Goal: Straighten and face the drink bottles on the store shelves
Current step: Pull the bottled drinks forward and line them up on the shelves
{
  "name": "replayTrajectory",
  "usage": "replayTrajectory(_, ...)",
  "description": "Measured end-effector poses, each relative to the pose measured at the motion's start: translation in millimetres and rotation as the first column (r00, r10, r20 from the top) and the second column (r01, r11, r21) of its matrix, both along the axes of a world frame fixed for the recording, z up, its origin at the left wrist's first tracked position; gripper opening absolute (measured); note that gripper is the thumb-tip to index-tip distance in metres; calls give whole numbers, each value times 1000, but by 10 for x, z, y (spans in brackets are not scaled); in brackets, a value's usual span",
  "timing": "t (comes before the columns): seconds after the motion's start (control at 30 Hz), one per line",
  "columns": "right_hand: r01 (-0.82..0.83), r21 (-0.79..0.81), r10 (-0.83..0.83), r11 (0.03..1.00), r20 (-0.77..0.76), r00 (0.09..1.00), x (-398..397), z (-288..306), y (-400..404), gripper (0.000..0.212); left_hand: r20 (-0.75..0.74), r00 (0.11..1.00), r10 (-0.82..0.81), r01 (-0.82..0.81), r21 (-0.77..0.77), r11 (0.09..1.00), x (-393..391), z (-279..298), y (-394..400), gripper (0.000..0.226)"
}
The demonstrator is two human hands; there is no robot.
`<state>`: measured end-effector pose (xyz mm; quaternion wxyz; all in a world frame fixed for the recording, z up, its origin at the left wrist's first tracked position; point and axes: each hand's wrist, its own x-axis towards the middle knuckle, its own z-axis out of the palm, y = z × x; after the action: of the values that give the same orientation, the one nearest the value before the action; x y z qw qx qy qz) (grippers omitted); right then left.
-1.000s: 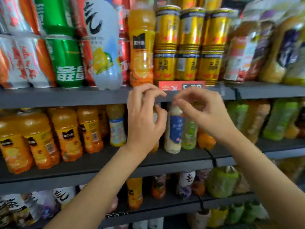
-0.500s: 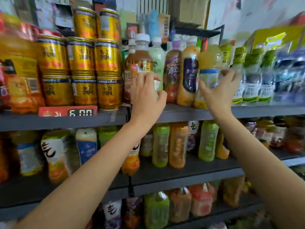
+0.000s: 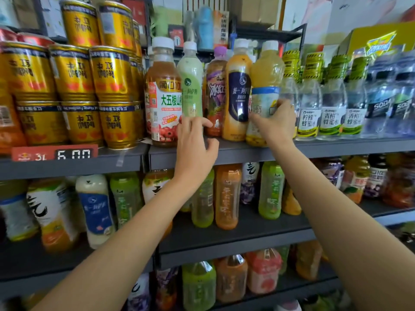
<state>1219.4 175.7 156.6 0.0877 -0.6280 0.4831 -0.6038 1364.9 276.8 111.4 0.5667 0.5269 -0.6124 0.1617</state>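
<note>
Drink bottles stand in a row on the upper grey shelf (image 3: 247,151). My right hand (image 3: 276,126) grips the yellow juice bottle (image 3: 266,70) with a blue and white label, thumb on its left side and fingers on its right. My left hand (image 3: 193,149) hangs in front of the base of the pale green bottle (image 3: 190,86). Its fingers curve loosely to the right across the foot of the purple-labelled bottle (image 3: 215,90), and the thumb is apart and holds nothing. A brown haw drink bottle (image 3: 164,97) and an orange bottle with a dark label (image 3: 238,97) stand beside them.
Stacked gold cans (image 3: 74,86) fill the shelf to the left above a red price tag (image 3: 54,152). Clear honey-water bottles (image 3: 332,104) and soda bottles (image 3: 386,97) stand to the right. Lower shelves (image 3: 235,241) hold more mixed bottles, some leaning.
My view and both hands moved right and up from the lower shelf to the upper row. My right hand closed round the yellow juice bottle; my left slid down from the brown bottle to the green bottle's base.
</note>
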Motion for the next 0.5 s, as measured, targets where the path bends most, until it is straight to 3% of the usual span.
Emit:
replayTrajectory(0.1,-112,-29,115,993,116,987,-54,-43,81,59,-34,991,-128,128,3,992,0,-106,112,18)
replayTrajectory(0.2,-169,-129,184,977,120,976,-121,-91,304,58,-51,980,-193,193,-6,981,3,-211,176,18)
replayTrajectory(0.33,-400,-236,397,886,-63,916,-89,-136,750,60,-129,954,-269,266,-42,963,-165,-175,222,36)
replayTrajectory(0.5,-608,-144,570,781,-235,788,49,-112,1090,53,-106,922,-374,369,-60,927,-176,-224,405,45)
